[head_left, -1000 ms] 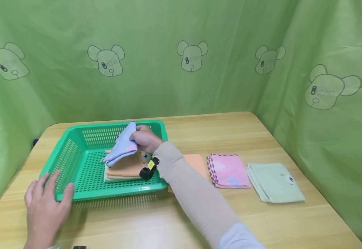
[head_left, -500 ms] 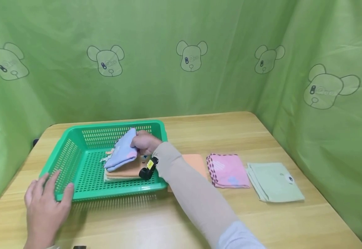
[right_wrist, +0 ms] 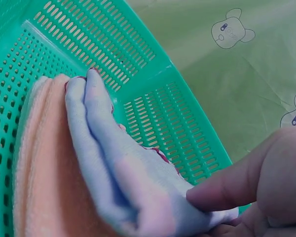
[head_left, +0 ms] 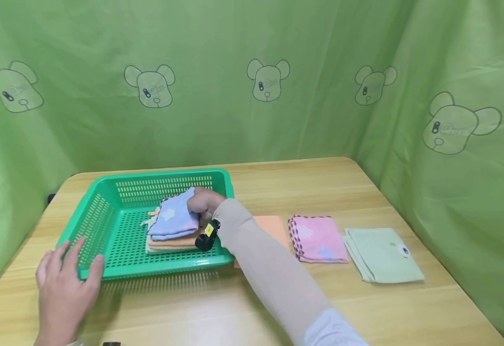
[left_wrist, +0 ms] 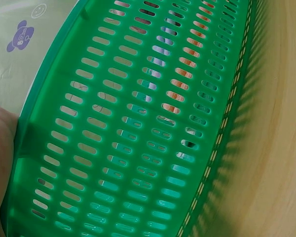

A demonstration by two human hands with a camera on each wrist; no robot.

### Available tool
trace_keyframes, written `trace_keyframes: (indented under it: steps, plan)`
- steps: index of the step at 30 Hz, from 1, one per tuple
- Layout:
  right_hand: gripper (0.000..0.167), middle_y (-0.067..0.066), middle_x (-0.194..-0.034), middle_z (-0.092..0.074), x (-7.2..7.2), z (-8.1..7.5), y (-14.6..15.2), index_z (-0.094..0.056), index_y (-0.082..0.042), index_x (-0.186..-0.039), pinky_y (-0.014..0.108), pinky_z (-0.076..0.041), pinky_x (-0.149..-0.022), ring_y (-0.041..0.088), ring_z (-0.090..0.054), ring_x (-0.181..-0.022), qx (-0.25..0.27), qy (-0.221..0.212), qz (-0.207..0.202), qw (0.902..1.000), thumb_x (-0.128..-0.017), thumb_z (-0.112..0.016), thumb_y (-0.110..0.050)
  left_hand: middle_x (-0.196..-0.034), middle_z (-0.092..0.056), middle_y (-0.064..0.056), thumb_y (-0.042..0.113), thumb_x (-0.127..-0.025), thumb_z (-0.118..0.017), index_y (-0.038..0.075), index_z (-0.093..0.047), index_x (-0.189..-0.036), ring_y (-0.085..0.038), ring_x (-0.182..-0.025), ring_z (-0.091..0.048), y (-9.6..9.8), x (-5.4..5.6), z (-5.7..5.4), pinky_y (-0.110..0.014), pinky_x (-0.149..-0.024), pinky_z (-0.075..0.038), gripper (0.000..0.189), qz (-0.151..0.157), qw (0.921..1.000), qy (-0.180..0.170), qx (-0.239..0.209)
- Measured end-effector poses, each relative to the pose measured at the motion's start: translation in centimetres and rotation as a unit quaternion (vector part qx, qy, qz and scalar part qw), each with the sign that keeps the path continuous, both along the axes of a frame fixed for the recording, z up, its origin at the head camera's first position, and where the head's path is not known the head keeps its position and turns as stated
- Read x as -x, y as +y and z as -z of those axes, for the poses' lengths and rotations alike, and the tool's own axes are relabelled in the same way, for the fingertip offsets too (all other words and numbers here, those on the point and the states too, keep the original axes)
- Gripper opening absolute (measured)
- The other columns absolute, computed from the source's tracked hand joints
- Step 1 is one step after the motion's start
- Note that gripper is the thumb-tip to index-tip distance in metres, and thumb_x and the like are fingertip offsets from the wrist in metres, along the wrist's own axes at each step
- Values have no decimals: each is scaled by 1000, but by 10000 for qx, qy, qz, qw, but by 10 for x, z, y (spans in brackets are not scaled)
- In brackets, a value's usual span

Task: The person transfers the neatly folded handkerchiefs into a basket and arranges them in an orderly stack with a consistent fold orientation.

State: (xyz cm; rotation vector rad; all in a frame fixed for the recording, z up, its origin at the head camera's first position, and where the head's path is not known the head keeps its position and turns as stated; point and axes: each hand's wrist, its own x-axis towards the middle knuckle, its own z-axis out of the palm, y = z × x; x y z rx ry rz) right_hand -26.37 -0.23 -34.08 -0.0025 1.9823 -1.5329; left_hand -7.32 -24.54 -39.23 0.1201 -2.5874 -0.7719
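My right hand (head_left: 204,202) pinches the right edge of a folded blue towel (head_left: 171,214), thumb on top and the other fingers partly hidden. In the right wrist view the blue towel (right_wrist: 133,173) has a red-trimmed edge and leans over a folded orange towel (right_wrist: 64,168). A pale green towel (head_left: 154,249) lies at the bottom of this stack, inside the green plastic basket (head_left: 161,269). At the basket's near left corner rests my left hand (head_left: 66,283), its fingers spread over the rim. The left wrist view shows only a piece of that hand beside the basket wall (left_wrist: 128,118).
Right of the basket on the wooden table (head_left: 252,307) lie an orange folded towel (head_left: 271,228), partly behind my sleeve, a pink one (head_left: 319,240) with checkered trim, and a pale green one (head_left: 384,254). Green curtains (head_left: 217,129) enclose the table's back and sides.
My right hand has lowered the blue towel, which now lies flatter on the orange towel in the basket. The left hand stays at the basket corner.
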Motion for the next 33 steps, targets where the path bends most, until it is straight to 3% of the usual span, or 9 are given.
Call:
trace_keyframes:
  steps: [6, 12, 19, 33]
  plan:
    - [69, 27, -138, -34, -2, 0, 0, -15, 8, -148, 57, -50, -88, 44, -51, -105, -226, -65, -117, 9997, -84, -36, 18, -147, -26, -35, 34, -99, -48, 1, -37, -145, -52, -139, -8, 0, 0, 0, -62, -112, 1, 58, -2, 10000, -14, 2]
    - [73, 31, -153, -15, -3, -4, 3, -4, 1, -153, 67, -41, -89, 55, -30, -130, -357, -144, -196, 9991, -89, -38, 12, -147, -26, -36, 34, -99, -48, 1, -37, -145, -52, -139, -8, 0, 0, 1, -62, -112, 1, 58, 24, 10000, -11, 16]
    - [69, 35, -150, -20, -2, -10, 13, -5, 3, -152, 57, -53, -77, 59, -32, -127, -520, -78, -278, 9982, -94, -41, 5, -146, -27, -37, 33, -99, -48, 0, -37, -145, -52, -139, -9, 0, 0, 0, -62, -112, 1, 58, 19, 10000, -1, 11]
    - [74, 38, -145, -24, 3, -8, 20, -5, -2, -154, 58, -49, -88, 55, -34, -128, -464, -60, 156, 9988, -94, -48, 3, -147, -27, -36, 33, -99, -48, 1, -37, -145, -52, -139, -8, -1, 1, 1, -62, -112, 2, 58, 39, 10000, -12, 12]
